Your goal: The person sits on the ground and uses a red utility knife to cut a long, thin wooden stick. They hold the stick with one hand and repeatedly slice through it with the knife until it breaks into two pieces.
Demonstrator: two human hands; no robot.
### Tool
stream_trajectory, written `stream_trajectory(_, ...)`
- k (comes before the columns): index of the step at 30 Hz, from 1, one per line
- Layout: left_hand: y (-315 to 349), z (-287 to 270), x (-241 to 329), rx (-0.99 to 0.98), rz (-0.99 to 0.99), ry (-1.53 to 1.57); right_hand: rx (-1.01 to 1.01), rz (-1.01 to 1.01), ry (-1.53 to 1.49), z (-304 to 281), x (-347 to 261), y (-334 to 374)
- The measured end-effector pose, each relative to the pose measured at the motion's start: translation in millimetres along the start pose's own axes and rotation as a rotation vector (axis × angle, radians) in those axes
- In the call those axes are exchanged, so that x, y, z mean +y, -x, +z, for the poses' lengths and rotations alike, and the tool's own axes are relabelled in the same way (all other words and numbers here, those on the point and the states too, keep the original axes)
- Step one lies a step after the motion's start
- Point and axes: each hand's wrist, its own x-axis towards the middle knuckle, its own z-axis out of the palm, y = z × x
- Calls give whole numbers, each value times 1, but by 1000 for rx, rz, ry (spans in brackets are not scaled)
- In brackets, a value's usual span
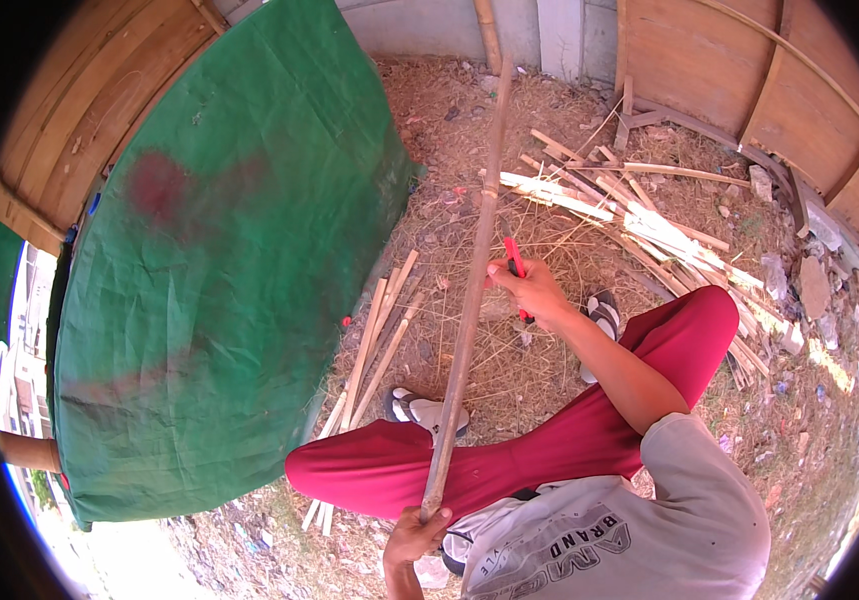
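Observation:
A long brown bamboo pole (469,300) runs from my lap away toward the back wall, tilted slightly right at its far end. My left hand (415,537) is closed round its near end, close to my shirt. In my right hand (534,292) is a red and black box cutter (515,262), its tip pointing away from me. That hand's fingertips are right beside the pole's middle; whether they touch it I cannot tell.
A large green tarpaulin (219,280) stands at the left. Split bamboo strips (639,220) lie piled at the right, and several more strips (381,325) lie by my left foot. Wooden panels (719,70) enclose the right side. Straw and debris cover the ground.

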Motion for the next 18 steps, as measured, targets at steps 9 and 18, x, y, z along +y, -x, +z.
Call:
stream_trajectory(9,-2,1,2,-12,-30,22,11,-23,9,1,1,1)
stream_trajectory(18,4,-11,9,-8,-56,59,7,8,104,2,-4,4)
